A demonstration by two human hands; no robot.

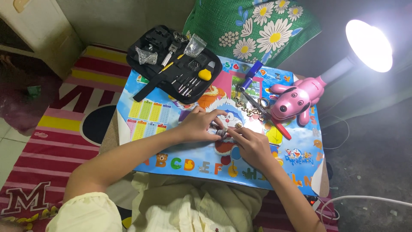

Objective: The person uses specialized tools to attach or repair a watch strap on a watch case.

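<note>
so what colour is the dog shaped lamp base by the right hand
Pink dog lamp base, seen in the head view.

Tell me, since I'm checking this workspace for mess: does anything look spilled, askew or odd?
Small metal links lie scattered loose on the cartoon table, beside the pliers. The black tool case sits askew, overhanging the table's far edge. Both the left hand and right hand pinch a small metal piece; nothing looks damaged.
</note>
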